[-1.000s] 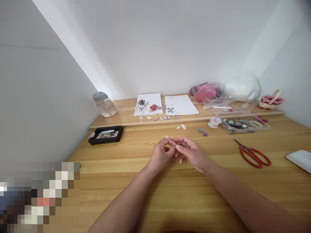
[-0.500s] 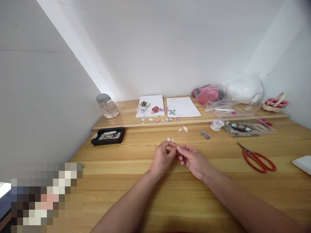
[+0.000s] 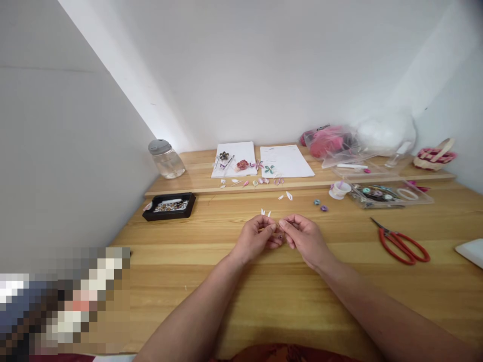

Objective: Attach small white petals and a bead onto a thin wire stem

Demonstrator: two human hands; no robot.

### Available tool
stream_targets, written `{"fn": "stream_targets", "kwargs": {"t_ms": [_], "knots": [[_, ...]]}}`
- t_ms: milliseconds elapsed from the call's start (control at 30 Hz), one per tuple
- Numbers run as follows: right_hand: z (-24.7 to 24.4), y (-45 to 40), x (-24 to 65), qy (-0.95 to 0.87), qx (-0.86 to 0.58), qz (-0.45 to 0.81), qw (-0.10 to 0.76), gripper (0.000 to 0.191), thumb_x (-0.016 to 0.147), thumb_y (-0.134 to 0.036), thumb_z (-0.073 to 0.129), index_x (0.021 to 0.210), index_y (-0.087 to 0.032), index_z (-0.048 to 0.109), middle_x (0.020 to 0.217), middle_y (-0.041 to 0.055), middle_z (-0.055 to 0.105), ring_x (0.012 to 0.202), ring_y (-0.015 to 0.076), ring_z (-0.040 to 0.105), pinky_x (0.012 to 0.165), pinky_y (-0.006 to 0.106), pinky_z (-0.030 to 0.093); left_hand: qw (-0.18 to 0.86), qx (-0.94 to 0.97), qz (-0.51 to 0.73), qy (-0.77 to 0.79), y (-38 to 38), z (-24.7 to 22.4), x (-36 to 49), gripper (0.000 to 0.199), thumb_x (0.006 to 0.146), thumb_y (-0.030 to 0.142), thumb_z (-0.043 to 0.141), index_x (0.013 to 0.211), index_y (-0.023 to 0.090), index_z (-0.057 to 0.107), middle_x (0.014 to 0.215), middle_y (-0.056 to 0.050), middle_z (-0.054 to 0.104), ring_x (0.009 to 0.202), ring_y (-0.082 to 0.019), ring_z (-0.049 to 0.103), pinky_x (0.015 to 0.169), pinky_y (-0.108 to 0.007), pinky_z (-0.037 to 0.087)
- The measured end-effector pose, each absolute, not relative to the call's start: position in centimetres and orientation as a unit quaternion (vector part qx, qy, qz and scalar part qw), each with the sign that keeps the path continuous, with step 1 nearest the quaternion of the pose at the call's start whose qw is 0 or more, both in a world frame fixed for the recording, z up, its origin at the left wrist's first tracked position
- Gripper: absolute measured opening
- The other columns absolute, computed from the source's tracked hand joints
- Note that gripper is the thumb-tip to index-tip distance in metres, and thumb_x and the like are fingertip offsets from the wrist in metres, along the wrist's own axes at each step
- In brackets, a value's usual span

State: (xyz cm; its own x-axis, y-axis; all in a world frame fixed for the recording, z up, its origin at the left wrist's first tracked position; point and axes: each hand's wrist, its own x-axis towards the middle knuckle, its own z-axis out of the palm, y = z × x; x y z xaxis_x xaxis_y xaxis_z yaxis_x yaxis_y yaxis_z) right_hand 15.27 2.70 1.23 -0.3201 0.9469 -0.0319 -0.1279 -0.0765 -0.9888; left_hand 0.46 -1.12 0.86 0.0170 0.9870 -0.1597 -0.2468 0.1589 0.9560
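Close together over the middle of the table are my left hand (image 3: 256,236) and my right hand (image 3: 302,236), both closed in a pinch with fingertips almost meeting. Whatever is between the fingers is too small to name. White pointed petals (image 3: 265,213) show just beyond my left fingers. Farther back lie two more white petals (image 3: 289,195). A blue bead-like piece (image 3: 316,202) and a purple one (image 3: 323,208) rest to the right of them. Red-handled scissors (image 3: 402,244) lie to the right of my right hand, apart from it.
A black tray (image 3: 183,211) of beads stands left, near a water jar (image 3: 166,160). Flower pieces lie on white paper (image 3: 289,162) and along the raised shelf. A ribbon spool (image 3: 340,190), a clear box (image 3: 392,203) of small parts, plastic bags and a small basket (image 3: 434,157) are right.
My fingertips have drawn slightly apart, my right hand shifting a little to the right. The whole view has tilted slightly; the things on the table stay in place.
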Motion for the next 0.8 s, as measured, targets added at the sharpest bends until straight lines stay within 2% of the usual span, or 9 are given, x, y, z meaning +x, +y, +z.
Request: {"fn": "stream_targets", "kwargs": {"t_ms": [133, 200, 300, 400, 500, 633, 800], "knots": [[1.2, 3.6, 15.6, -0.496, -0.39, 0.613, 0.475, 0.036, 0.071, -0.048, 0.08, 0.076, -0.017, 0.062, 0.063, -0.0023, 0.06, 0.042, 0.0046, 0.04, 0.04, 0.021, 0.029, 0.63, 0.407, 0.463, 0.472, -1.1, 0.4, 0.1, 0.047, 0.073, 0.052, 0.077, 0.092, 0.015, 0.055, 0.081, -0.006, 0.071, 0.065, -0.013, 0.069, 0.061, -0.024, 0.056], [1.1, 4.1, 15.7, -0.48, -0.386, 0.615, 0.493, 0.036, 0.07, -0.047, 0.081, 0.076, -0.017, 0.062, 0.068, -0.0012, 0.062, 0.042, 0.004, 0.041, 0.04, 0.02, 0.029, 0.614, 0.413, 0.461, 0.49, -1.0, 0.2, -0.2, 0.042, 0.076, 0.05, 0.074, 0.093, 0.016, 0.055, 0.084, -0.005, 0.07, 0.062, -0.012, 0.068, 0.058, -0.024, 0.055], [0.8, 4.6, 15.9, -0.461, -0.384, 0.618, 0.509, 0.036, 0.07, -0.046, 0.081, 0.077, -0.017, 0.062, 0.069, -0.0013, 0.062, 0.042, 0.0034, 0.039, 0.039, 0.02, 0.027, 0.501, 0.419, 0.517, 0.553, -0.4, 0.0, -1.0, 0.03, 0.081, 0.041, 0.068, 0.093, 0.016, 0.057, 0.085, -0.003, 0.066, 0.057, -0.009, 0.061, 0.053, -0.022, 0.051], [0.5, 5.0, 16.0, -0.445, -0.392, 0.618, 0.516, 0.036, 0.069, -0.045, 0.082, 0.076, -0.017, 0.061, 0.067, -0.0023, 0.061, 0.042, 0.0031, 0.038, 0.039, 0.019, 0.026, 0.351, 0.437, 0.561, 0.61, 0.4, -0.4, -2.3, 0.017, 0.086, 0.031, 0.06, 0.093, 0.015, 0.062, 0.084, -0.003, 0.065, 0.059, -0.009, 0.055, 0.055, -0.022, 0.046], [0.2, 5.4, 16.0, -0.429, -0.401, 0.616, 0.524, 0.036, 0.067, -0.045, 0.083, 0.075, -0.017, 0.061, 0.065, -0.003, 0.06, 0.041, 0.003, 0.037, 0.038, 0.019, 0.024, 0.229, 0.488, 0.527, 0.656, 0.8, -1.1, -3.5, 0.016, 0.089, 0.023, 0.055, 0.096, 0.016, 0.067, 0.086, -0.005, 0.068, 0.071, -0.013, 0.058, 0.069, -0.027, 0.048], [-0.1, 5.9, 15.9, -0.424, -0.403, 0.612, 0.532, 0.037, 0.066, -0.046, 0.083, 0.076, -0.018, 0.061, 0.065, -0.0027, 0.06, 0.04, 0.0033, 0.036, 0.038, 0.02, 0.023, 0.1, 0.61, 0.428, 0.659, 0.4, -1.6, -3.7, 0.027, 0.091, 0.014, 0.049, 0.102, 0.02, 0.073, 0.102, -0.009, 0.069, 0.098, -0.02, 0.059, 0.091, -0.037, 0.045], [-0.2, 5.9, 15.8, -0.435, -0.404, 0.608, 0.527, 0.037, 0.066, -0.047, 0.082, 0.075, -0.018, 0.06, 0.067, -0.0023, 0.061, 0.04, 0.004, 0.036, 0.039, 0.022, 0.023, 0.03, 0.667, 0.258, 0.698, -0.3, -1.4, -2.3, 0.042, 0.094, 0.015, 0.045, 0.124, 0.035, 0.067, 0.123, -0.008, 0.062, 0.112, -0.026, 0.051, 0.09, -0.043, 0.041]]}}
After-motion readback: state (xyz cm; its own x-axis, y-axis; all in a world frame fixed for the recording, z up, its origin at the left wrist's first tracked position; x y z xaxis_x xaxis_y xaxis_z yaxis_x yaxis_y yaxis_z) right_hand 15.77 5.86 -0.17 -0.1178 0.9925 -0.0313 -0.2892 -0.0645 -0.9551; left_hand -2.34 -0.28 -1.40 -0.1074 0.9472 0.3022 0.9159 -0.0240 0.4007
